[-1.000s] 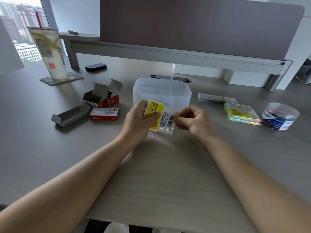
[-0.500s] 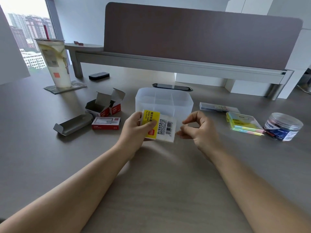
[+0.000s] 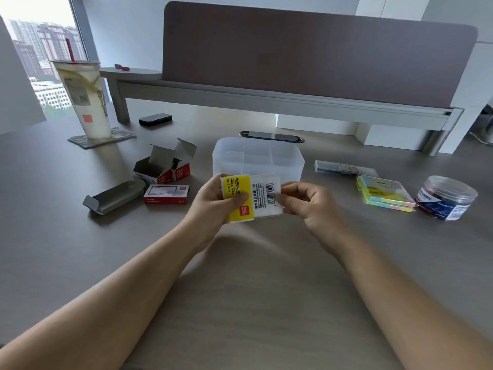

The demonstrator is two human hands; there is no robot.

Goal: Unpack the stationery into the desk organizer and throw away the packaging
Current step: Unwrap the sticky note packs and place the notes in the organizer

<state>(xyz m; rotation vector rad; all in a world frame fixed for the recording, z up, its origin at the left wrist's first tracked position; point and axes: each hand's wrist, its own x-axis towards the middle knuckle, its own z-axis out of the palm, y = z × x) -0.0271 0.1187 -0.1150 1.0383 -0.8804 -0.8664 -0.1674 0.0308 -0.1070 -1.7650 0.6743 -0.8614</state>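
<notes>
Both hands (image 3: pixel 264 201) pinching small yellow-and-clear plastic packet of index tabs (image 3: pixel 250 197), left (image 3: pixel 216 201) at yellow end, right (image 3: pixel 306 202) at clear edge. Probably light, thin and slippery; best gripped at the edges.

desk (image 3: pixel 266 303) — organizer (image 3: pixel 258 161), staple boxes (image 3: pixel 166 194), jar (image 3: pixel 446 197)

An office, high up. Shown by the fabric privacy screen (image 3: pixel 314 52) on its metal rail along the grey counter (image 3: pixel 53 209), a cable port (image 3: pixel 272 136) set in the top, and tower blocks (image 3: pixel 45 49) through the window.
</notes>
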